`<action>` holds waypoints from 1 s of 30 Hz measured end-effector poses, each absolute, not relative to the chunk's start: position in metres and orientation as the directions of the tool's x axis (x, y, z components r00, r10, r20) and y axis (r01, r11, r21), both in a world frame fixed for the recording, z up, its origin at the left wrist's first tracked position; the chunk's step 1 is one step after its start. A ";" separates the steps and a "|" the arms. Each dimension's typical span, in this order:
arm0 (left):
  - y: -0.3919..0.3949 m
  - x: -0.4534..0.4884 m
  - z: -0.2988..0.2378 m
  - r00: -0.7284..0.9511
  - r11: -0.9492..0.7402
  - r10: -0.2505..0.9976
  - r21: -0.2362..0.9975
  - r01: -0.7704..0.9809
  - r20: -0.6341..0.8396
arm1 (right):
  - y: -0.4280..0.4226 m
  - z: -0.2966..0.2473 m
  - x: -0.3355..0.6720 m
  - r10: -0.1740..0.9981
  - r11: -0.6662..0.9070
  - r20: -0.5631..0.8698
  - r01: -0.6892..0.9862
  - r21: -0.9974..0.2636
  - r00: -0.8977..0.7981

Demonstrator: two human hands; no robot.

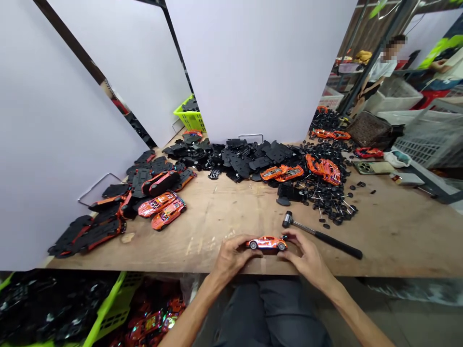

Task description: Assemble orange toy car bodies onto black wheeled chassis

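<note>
Both hands have their grip clamped on one small orange toy car, the left hand at its left end and the right hand at its right end, thumbs on the near side and fingers on the far side. The car sits between them at the near edge of the bench, one flank with two grey-hubbed wheels turned to the camera (whether its underside touches the wood, I cannot tell).

Just beyond the right hand lies a hammer, its head toward the middle of the bench and its black handle slanting down to the right. Past it spreads a heap of black wheels on thin metal axles, with orange car shells lying on top.

Further back, black chassis plates are piled along the foot of a white panel. To the left are two orange cars side by side, and near them more cars, many with black undersides up.

Below the bench at the left, a green crate holds dark parts, with shiny orange shells beside it. Off to the right, beyond the bench, a person in a white top is near pale plastic crates.
</note>
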State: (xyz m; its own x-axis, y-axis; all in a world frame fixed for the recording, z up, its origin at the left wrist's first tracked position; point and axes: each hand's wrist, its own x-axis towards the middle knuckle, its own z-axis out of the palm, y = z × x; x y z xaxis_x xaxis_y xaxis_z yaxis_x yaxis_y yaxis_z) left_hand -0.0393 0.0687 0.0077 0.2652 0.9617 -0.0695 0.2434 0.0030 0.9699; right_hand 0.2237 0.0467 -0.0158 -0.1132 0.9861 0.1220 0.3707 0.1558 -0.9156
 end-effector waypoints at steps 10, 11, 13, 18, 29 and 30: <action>0.061 -0.026 0.001 0.097 0.043 0.993 0.964 0.261 -0.071 | 0.044 -0.016 0.207 0.975 0.195 0.220 0.393 -0.899 0.020; 0.062 -0.027 0.000 0.100 0.053 0.992 0.964 0.260 -0.081 | 0.044 -0.015 0.207 0.977 0.187 0.210 0.381 -0.906 0.021; 0.065 -0.028 -0.001 0.112 0.093 0.987 0.972 0.215 -0.119 | 0.046 -0.013 0.206 0.983 0.162 0.179 0.313 -0.936 0.027; 0.063 -0.030 -0.001 0.103 0.206 0.974 0.978 -0.013 -0.204 | 0.041 0.013 0.196 0.983 0.182 0.184 0.141 -0.973 0.001; 0.039 -0.035 0.013 0.184 -0.016 0.982 0.966 0.260 -0.033 | 0.024 0.044 0.177 0.938 0.347 0.321 0.407 -0.845 -0.133; 0.037 -0.035 0.013 0.176 -0.012 0.984 0.965 0.262 -0.036 | 0.026 0.043 0.177 0.947 0.322 0.288 0.405 -0.856 -0.143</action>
